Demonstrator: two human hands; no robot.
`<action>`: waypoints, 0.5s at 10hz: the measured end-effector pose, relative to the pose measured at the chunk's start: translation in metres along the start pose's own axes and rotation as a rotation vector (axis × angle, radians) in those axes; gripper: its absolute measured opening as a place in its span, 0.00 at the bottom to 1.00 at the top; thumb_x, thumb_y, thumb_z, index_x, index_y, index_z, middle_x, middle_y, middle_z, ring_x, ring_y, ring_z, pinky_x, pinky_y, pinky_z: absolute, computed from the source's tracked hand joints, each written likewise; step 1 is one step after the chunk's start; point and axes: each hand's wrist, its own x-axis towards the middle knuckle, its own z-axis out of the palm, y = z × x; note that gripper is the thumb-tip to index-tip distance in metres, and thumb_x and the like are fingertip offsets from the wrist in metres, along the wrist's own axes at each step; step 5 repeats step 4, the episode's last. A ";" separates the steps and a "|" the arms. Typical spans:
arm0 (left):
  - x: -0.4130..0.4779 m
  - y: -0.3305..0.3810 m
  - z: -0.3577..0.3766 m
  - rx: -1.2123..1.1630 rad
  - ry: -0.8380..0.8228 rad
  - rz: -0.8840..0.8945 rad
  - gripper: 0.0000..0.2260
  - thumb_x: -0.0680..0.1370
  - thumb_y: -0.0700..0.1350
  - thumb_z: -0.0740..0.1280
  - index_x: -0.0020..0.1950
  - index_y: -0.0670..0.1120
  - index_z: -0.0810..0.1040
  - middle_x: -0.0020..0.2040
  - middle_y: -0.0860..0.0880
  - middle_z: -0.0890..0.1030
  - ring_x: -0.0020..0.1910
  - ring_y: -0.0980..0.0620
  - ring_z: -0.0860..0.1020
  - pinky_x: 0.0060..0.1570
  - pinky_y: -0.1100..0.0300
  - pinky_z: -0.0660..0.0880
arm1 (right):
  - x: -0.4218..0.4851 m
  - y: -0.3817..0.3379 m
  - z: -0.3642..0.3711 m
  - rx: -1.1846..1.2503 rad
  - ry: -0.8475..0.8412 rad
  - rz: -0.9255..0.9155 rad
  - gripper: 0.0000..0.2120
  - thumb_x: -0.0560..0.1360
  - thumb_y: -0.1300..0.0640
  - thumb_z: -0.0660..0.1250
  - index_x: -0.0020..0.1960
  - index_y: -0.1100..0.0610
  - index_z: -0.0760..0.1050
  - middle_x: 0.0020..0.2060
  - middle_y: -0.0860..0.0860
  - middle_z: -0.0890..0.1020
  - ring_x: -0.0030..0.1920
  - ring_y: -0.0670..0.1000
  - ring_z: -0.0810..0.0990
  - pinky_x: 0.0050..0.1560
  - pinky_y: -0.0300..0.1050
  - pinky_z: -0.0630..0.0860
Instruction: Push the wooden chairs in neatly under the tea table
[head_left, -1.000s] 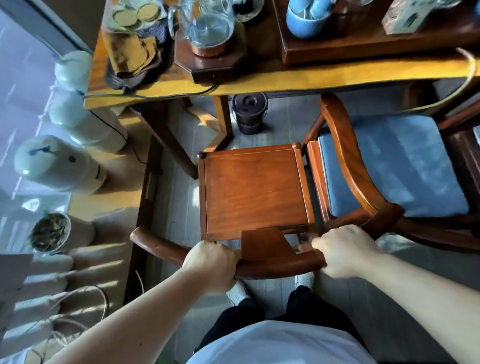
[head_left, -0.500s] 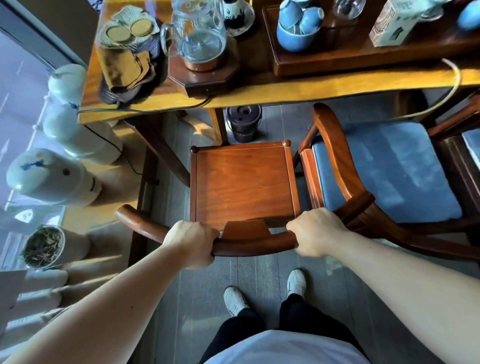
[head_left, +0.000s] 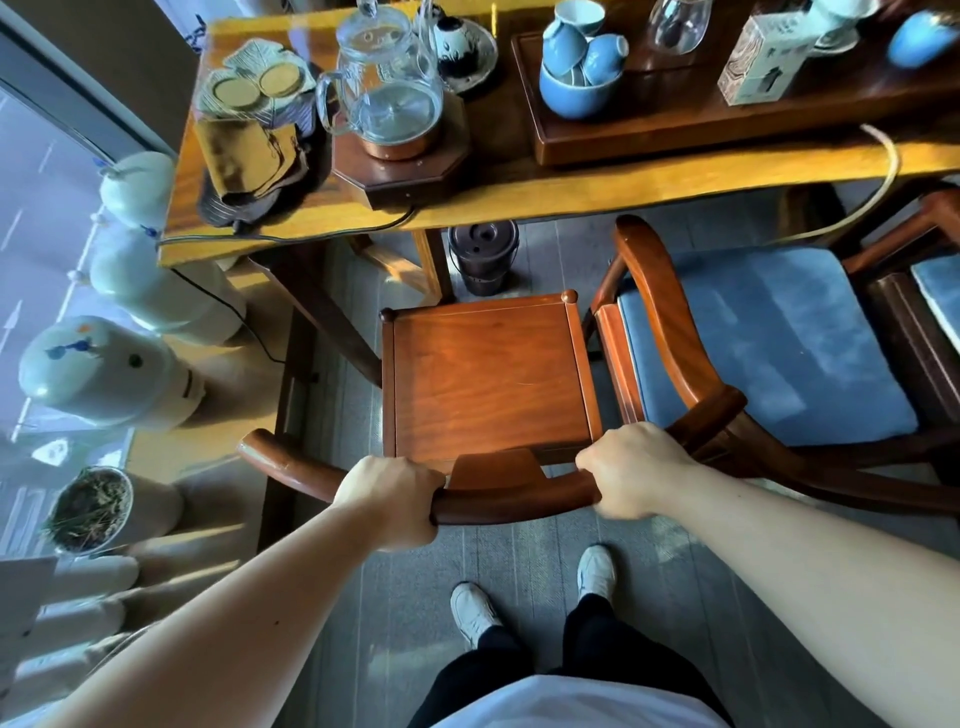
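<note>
A bare wooden chair (head_left: 488, 379) stands in front of me, its seat facing the tea table (head_left: 545, 192). Both hands grip its curved back rail: my left hand (head_left: 389, 499) left of the centre splat, my right hand (head_left: 634, 467) to the right of it. The seat's front edge sits just short of the table's edge. Right beside it is a second wooden chair (head_left: 670, 322) with a blue cushion, its front partly under the table; its back rail touches the first chair's rail near my right hand.
On the table are a glass kettle (head_left: 387, 88) on a wooden base, blue cups (head_left: 579, 67) on a tray and a cable. A small dark bin (head_left: 483, 254) and a table leg (head_left: 431, 265) stand under the table ahead of the seat. Large ceramic jars (head_left: 104, 374) line the left.
The chair has moved forward toward the table, away from my body. Both hands have kept their grip on the back rail, and my feet now show behind it.
</note>
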 end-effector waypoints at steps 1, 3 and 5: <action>-0.004 0.001 -0.001 -0.006 0.007 0.010 0.09 0.71 0.51 0.62 0.50 0.55 0.76 0.34 0.56 0.74 0.35 0.51 0.76 0.34 0.59 0.69 | -0.001 0.000 -0.001 -0.009 -0.018 -0.017 0.07 0.69 0.47 0.67 0.43 0.47 0.72 0.35 0.44 0.75 0.40 0.52 0.77 0.42 0.46 0.71; -0.013 -0.006 -0.009 -0.038 0.042 0.072 0.31 0.71 0.73 0.55 0.65 0.53 0.69 0.53 0.52 0.79 0.54 0.49 0.77 0.47 0.53 0.75 | -0.005 0.005 -0.009 -0.078 -0.085 -0.043 0.38 0.65 0.25 0.60 0.64 0.49 0.67 0.55 0.49 0.78 0.55 0.54 0.77 0.51 0.52 0.73; -0.016 -0.015 -0.025 0.058 0.247 0.073 0.37 0.74 0.73 0.49 0.75 0.51 0.61 0.69 0.47 0.74 0.67 0.45 0.70 0.64 0.47 0.69 | -0.006 0.005 -0.033 -0.078 0.045 -0.052 0.42 0.68 0.24 0.55 0.73 0.49 0.59 0.69 0.53 0.69 0.67 0.57 0.68 0.63 0.57 0.68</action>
